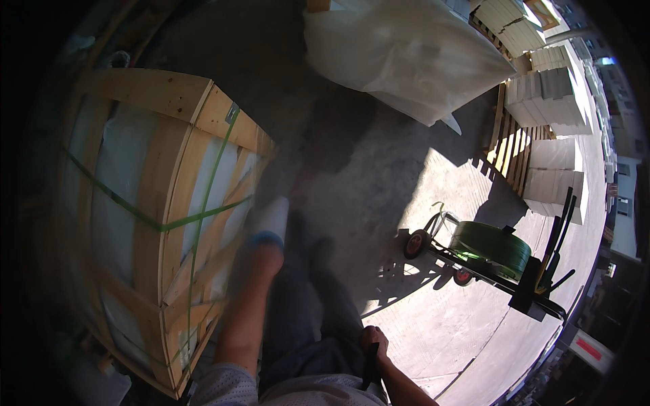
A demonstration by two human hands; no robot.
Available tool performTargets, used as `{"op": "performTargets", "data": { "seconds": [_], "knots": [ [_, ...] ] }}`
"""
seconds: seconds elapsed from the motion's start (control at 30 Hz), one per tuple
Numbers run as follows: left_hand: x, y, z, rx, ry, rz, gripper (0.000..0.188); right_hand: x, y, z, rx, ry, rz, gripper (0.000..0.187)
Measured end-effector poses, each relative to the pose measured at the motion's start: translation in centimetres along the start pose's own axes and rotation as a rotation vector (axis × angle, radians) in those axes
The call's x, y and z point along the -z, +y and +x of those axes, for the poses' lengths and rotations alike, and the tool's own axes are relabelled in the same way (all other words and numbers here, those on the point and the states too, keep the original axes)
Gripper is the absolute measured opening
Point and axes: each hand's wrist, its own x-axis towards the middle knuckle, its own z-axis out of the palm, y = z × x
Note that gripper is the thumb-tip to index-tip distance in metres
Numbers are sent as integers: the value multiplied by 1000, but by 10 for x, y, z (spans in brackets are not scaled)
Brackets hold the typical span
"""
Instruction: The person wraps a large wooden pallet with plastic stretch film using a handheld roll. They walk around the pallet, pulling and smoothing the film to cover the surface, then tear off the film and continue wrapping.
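My left hand (pixel 272 216), in a white glove with a blue cuff, reaches forward beside the near right side of a wooden crate (pixel 179 142). Motion smears its fingers, and I cannot make out whether it touches the wood. Green strapping (pixel 196 220) runs round the crate and crosses at its corner; whitish wrapped contents show between the slats. Close to my waist, my bare right hand (pixel 376 340) is curled closed. A narrow black thing (pixel 370 365) hangs down from it, too dark to name.
To the right stands a wheeled strapping cart (pixel 521 298) carrying a green strap coil (pixel 491 249). A load under translucent plastic sheeting (pixel 399 54) is ahead. White stacked blocks (pixel 548 101) and wooden pallets (pixel 512 145) line the far right, where sunlight falls on the concrete floor (pixel 447 352).
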Motion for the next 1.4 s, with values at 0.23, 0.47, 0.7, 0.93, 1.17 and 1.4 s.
{"op": "performTargets", "data": {
  "seconds": [0.23,0.47,0.7,0.93,1.17,1.4],
  "knots": [
    [-26,2,-43,259,-99,-245,46,-55,12,-32,-41,41,100,29],
    [-76,-36,-69,444,167,-717,54,-161,22,-58,29,356,173,16],
    [-79,-85,-131,-19,-3,-153,41,-244,9,-100,-110,262,453,22],
    [-103,-119,-171,-118,-45,78,41,-297,12,-142,-159,258,228,22],
    [-124,-127,-170,581,127,-702,57,-371,25,-155,-196,118,180,25],
    [-161,-120,-226,310,94,-423,48,-389,65,-185,-226,100,270,20]
  ]
}}
